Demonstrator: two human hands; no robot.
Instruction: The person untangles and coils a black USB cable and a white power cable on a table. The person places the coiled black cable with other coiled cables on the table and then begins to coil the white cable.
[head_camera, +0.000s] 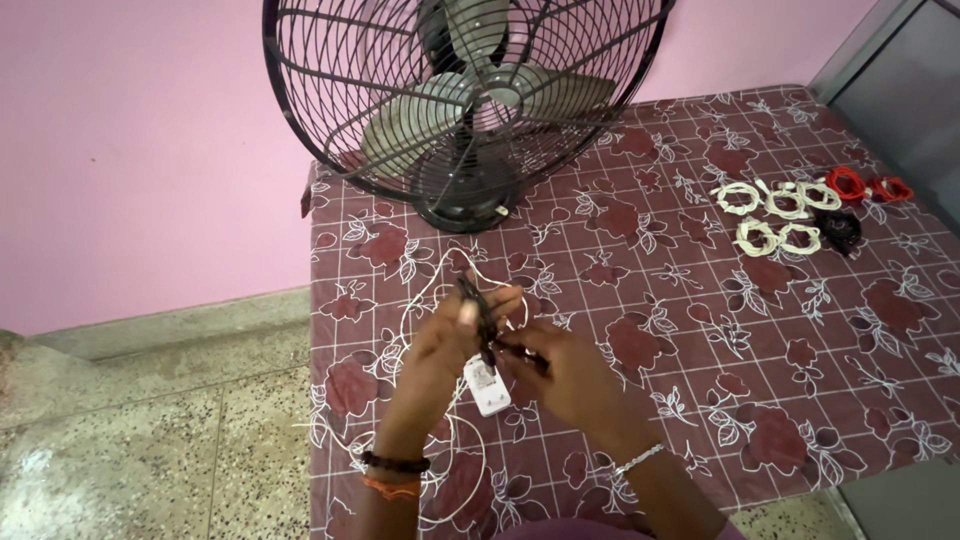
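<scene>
Over the flowered tablecloth (700, 330), left hand (450, 345) and right hand (560, 370) are both pinching a thin dark cord (485, 315), doubled into a short bundle, above a white charger (488, 387) and its loose white cable (420, 300).

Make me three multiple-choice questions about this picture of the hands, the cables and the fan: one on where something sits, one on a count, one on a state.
1. Where do the coiled cables lie?
A. on the floor
B. on the far right of the floral cloth
C. on top of the fan

2. How many of the coils are red?
A. none
B. two
C. six

3. What is the dark cable doing?
A. lying loose on the cloth
B. hanging from the fan
C. held between both hands

Answers:
1 B, the coils sit in a group near the right edge of the cloth.
2 B, two red coils lie at the end of the group.
3 C, the left hand and right hand both grip it above the white adapter, in front of the fan.
</scene>
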